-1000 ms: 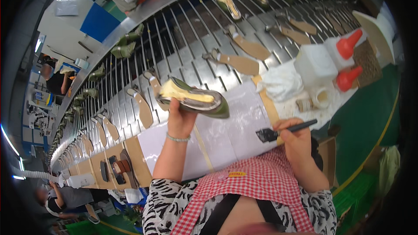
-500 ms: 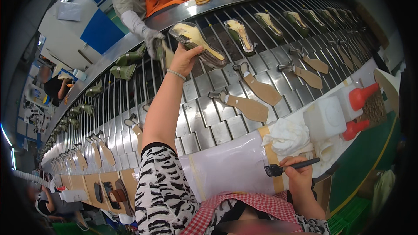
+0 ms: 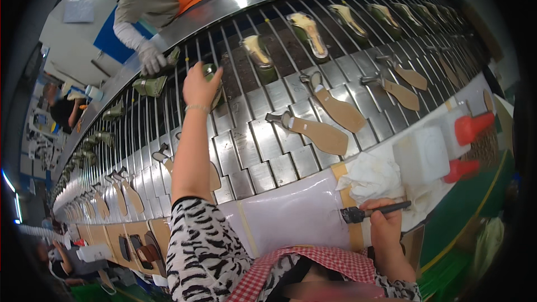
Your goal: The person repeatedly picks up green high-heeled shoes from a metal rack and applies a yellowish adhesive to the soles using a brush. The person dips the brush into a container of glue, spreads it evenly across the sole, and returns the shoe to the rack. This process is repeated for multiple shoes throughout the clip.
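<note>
My left hand [image 3: 199, 86] reaches over the conveyor, thumb and fingers around a green shoe [image 3: 209, 70] partly hidden by the hand. A shoe on a clear last with a cream underside [image 3: 257, 56] lies on the rods to its right. In my right hand [image 3: 387, 229], a flat brush [image 3: 353, 215] with a dark handle is gripped above the pale covered ledge, its dark bristles pointing left. Tan soles with heels [image 3: 320, 134] rest on the metal slats between my hands.
Across the conveyor, a person in an orange apron has a gloved hand [image 3: 151, 59] near green shoes [image 3: 150, 85]. White bottles with red caps [image 3: 473, 127] and a crumpled white cloth [image 3: 369, 176] stand at the right. More soles [image 3: 133, 197] line the belt at left.
The cream-bottomed shoe has left my left hand and lies on the rods. That hand has moved left to another shoe. The co-worker's gloved hand has drawn back left. My right hand keeps the brush.
</note>
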Tool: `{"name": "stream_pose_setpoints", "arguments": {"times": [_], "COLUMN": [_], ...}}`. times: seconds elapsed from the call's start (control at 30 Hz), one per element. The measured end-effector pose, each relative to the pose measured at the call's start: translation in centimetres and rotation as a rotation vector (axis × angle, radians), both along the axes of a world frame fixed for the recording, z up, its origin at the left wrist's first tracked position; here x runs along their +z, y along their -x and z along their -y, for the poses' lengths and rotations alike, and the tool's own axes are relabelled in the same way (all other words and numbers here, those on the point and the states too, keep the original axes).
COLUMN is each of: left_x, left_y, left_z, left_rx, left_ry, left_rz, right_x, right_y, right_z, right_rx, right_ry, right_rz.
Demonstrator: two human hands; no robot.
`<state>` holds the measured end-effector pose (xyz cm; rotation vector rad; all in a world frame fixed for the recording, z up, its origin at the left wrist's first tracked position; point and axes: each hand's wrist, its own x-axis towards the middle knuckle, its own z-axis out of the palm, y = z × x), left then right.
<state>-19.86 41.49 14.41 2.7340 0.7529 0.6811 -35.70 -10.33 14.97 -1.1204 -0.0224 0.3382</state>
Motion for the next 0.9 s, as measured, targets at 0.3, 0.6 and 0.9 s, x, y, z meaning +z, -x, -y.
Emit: {"name": "stream_pose_setpoints", "arguments": {"times": [0.3,0.6,0.9], "left_x": [-2.2,13.8,5.5], "left_y": [5.6,19.3,26.9], "left_z": [-1.8,5.0,15.2], "left_rx": [-0.101,-0.378,-0.291], "left_ry": [-0.045,0.860,0.926], "left_rz": [-0.118,0.197,-0.315], "right_x": [2.0,4.4,5.7], "right_y": [2.5,4.9,5.4], "right_z": [1.9,6.7,12.7], "right_rx": [0.015,-0.060,-0.032], "right_ry": [-0.065,-0.070,0.260], "right_rz": [-0.013,0.120,0.353]}}
